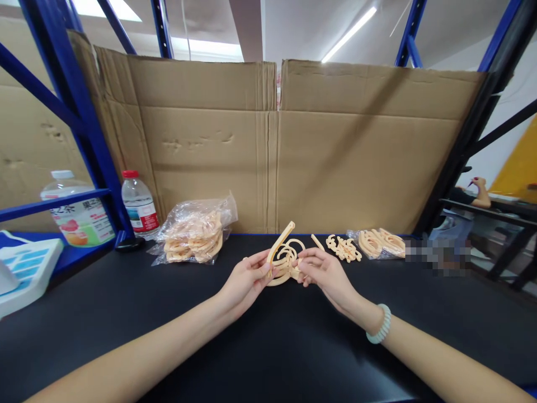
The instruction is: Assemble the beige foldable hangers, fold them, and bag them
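Blurred patch (436, 254) beside the right-hand bag (380, 243); large bottle (79, 215) partly behind blue shelf beam (54, 204).

A black table (268, 347) fills the foreground. Behind it stands a cardboard wall (277, 145) of two sheets, meeting at a seam near the middle. Blue rack posts (79, 112) rise left of the cardboard, dark posts (474, 140) right of it. Above the cardboard, a white ceiling carries a strip light (350, 32). A yellow panel (518, 162) shows far right.
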A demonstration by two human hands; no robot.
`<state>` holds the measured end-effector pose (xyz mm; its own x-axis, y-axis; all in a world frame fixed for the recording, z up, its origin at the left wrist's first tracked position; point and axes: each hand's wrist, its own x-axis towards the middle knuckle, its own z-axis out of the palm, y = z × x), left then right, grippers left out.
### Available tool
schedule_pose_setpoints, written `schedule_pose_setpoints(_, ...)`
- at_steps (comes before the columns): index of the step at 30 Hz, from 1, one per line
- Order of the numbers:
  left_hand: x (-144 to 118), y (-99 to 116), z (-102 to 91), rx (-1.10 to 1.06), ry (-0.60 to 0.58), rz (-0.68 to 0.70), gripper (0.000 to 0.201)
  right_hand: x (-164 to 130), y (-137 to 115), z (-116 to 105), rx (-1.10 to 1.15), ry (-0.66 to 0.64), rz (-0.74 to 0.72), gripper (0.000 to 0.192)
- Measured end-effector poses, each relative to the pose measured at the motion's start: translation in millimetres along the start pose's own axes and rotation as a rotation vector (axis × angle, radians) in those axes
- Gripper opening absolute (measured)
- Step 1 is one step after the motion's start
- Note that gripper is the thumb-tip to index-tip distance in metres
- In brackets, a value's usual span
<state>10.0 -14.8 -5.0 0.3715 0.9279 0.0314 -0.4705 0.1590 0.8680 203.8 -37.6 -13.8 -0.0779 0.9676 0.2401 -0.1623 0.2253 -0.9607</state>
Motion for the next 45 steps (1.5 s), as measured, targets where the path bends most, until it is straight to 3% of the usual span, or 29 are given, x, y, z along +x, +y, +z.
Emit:
schedule_pose_setpoints(4, -5, -7, 3.1, 0.029, -0.106, 0.047, 0.013, -3, 7, 5, 0.02, -0.029, 0.008, 0.036)
schedule_pose_setpoints(9, -12, -20, 0.1, 0.2, -0.045, 0.192, 0.028, -5, 7, 3, 0.092, -0.03, 0.029, 0.043)
schedule_pose_setpoints(16, -15, -26, 5.1, 0.438, -0.031, 0.259, 0.02, -4, 6, -1, 0.037, -0.067, 0.038, 0.023)
schedule_pose_setpoints(23, -18, -24, 8.9, 0.537, -0.006, 0.334, 0.012, -8, 5, 0, 0.102, -0.201, 0.135, 0.025)
schedule_pose_setpoints(32, -18, -26, 6.4, 0.576, 0.019, 0.33, 0.014, -9, 4, 1, 0.113, -0.256, 0.164, 0.026)
schedule_pose_setpoints(45, -17, -28, 6.7, 0.637, -0.033, 0.349, 0.015, -9, 7, 5, 0.074, -0.132, 0.181, 0.034)
